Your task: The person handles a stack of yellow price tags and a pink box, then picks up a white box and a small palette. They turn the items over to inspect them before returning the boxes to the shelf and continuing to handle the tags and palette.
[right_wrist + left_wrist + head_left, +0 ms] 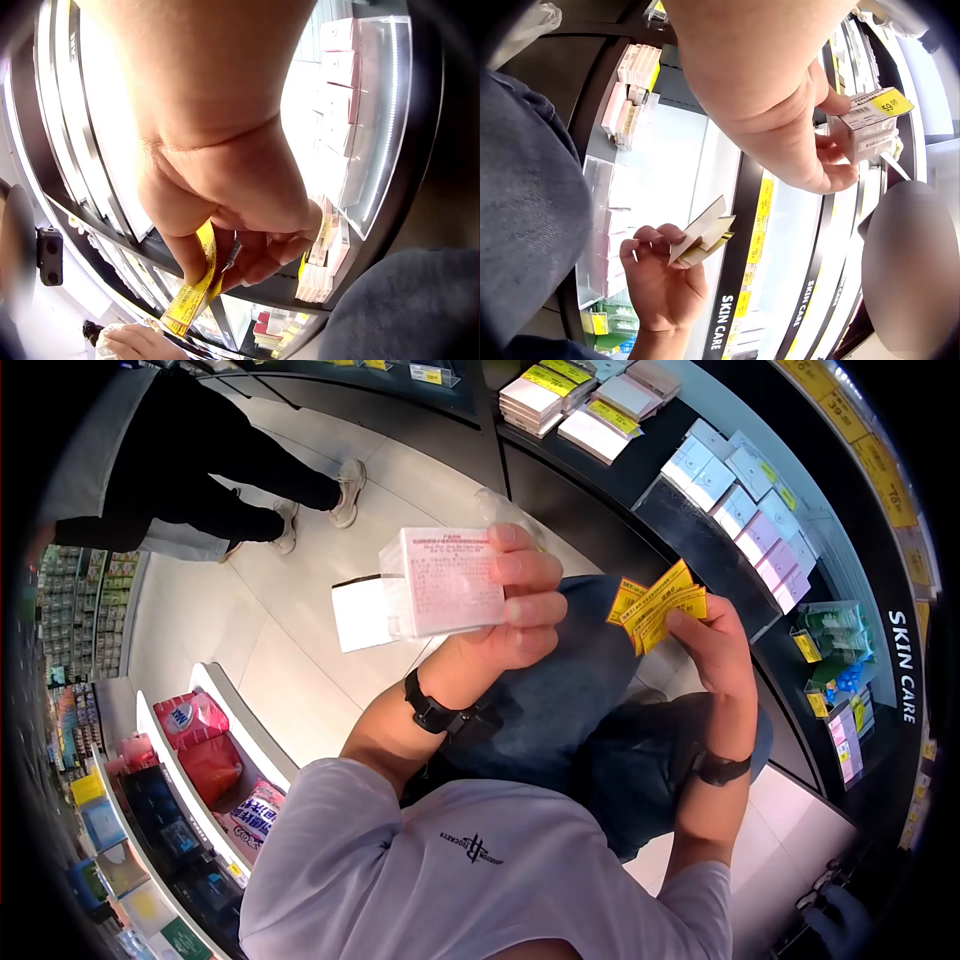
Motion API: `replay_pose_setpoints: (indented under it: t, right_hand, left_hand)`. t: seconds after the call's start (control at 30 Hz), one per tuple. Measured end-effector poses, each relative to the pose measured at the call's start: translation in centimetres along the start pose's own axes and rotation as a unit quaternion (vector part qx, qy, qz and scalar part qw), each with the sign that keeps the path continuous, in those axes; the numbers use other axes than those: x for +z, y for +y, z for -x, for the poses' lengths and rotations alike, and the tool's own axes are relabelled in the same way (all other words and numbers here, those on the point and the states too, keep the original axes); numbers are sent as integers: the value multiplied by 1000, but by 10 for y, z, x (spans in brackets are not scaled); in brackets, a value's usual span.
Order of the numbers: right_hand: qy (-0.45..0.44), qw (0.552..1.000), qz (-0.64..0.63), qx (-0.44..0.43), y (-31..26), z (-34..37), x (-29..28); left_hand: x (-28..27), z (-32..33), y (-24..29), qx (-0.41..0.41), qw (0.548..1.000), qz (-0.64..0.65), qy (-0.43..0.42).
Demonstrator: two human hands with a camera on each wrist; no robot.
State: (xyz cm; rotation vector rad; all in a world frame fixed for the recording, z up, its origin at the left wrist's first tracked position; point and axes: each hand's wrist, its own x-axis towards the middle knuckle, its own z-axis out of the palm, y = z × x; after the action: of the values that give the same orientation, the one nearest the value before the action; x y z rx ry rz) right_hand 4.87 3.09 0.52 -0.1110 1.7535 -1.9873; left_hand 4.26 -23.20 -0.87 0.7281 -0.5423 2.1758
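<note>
In the head view my left hand (pixel 525 600) grips a small pale box (pixel 450 580) with red print, in clear wrapping, fingers along its right side. A white rectangular piece (pixel 362 616) shows behind it. From the left wrist, a yellow price label (pixel 892 103) reading 59 shows on the box's end. To the right, my right hand (pixel 715 640) pinches a fanned bunch of yellow price tags (pixel 660 605) between thumb and fingers. The right wrist view has these tags hanging below the thumb, the lower ones partly hidden.
Stacked boxes (pixel 775 520) fill the skin care shelf on the right, with more box stacks (pixel 585 405) at the top. A white-edged bin (pixel 245 730) of red packets stands lower left. Another person's legs (pixel 250 460) are at upper left on the tiled floor (pixel 270 660).
</note>
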Motion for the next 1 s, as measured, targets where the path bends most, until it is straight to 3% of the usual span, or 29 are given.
replay_pose_setpoints:
  t: [0.07,0.13,0.37,0.43,0.57,0.7,0.8,0.87,1.0]
  right_hand:
    - [11,1000,0,-9,1,-1,-7]
    - [20,1000,-4,-21,2,-1,-11]
    - [27,998,-26,-42,-1,3,-11]
    - [31,998,-25,-45,-3,5,-13]
    - [45,997,-34,-53,-3,8,-13]
    - [40,996,-55,-55,-6,11,-12]
    - [44,996,-57,-53,-5,10,-11]
    - [45,996,-59,-50,-4,10,-12]
    - [53,998,-16,-41,-3,7,-13]
  left_hand:
    - [-6,-10,-4,-5,999,33,-43]
    - [-4,-17,-11,57,997,57,6]
    - [-8,-37,-29,106,992,45,46]
    - [-3,-42,-37,142,979,75,126]
    - [-4,-42,-41,125,978,51,160]
    - [-7,-41,-43,98,981,58,160]
    - [-12,-41,-40,47,987,95,121]
    - [-10,-46,-40,25,991,123,52]
    - [-2,-58,-35,7,993,113,25]
